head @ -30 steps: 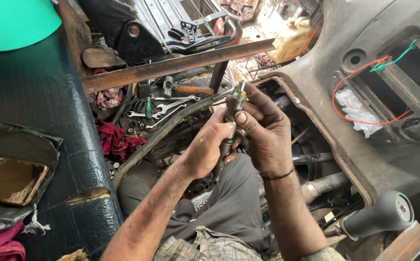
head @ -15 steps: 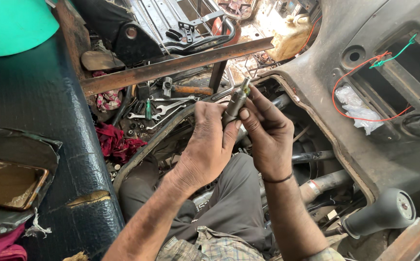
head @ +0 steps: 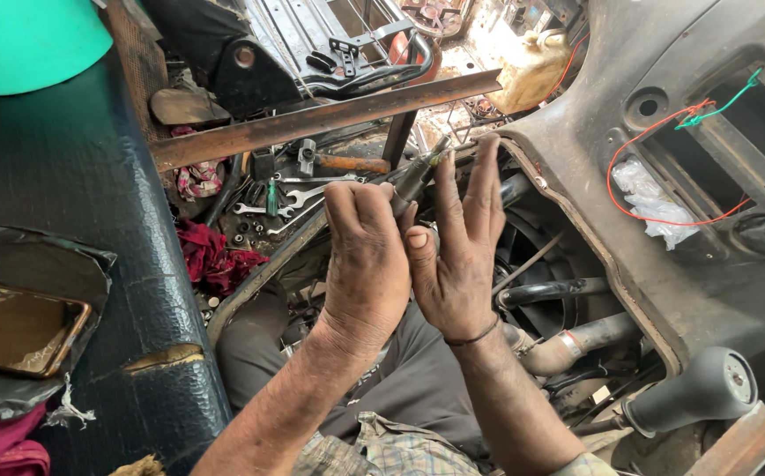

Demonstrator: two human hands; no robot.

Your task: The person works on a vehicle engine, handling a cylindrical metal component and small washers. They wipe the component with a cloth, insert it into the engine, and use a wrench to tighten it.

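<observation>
Above the wrenches (head: 290,198) and rusty bar (head: 312,119) — left hand (head: 365,264) gripping a metal rod (head: 418,174), right hand (head: 457,251) spread open beside it.

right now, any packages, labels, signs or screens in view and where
Phone: flat dark screen, brownish reflection, lying on black plastic at the left edge.
Plastic bag: crumpled, clear-white, tucked in a dashboard opening on the right.
Jug: pale yellow plastic container, top centre, past the rusty bar.
No signs visible.

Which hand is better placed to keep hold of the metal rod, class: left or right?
Left. The left hand is closed around the rod, fingers wrapped over its lower end. The right hand is open, fingers straight and spread beside the rod, palm only resting against it, so it would need to close first.
</observation>
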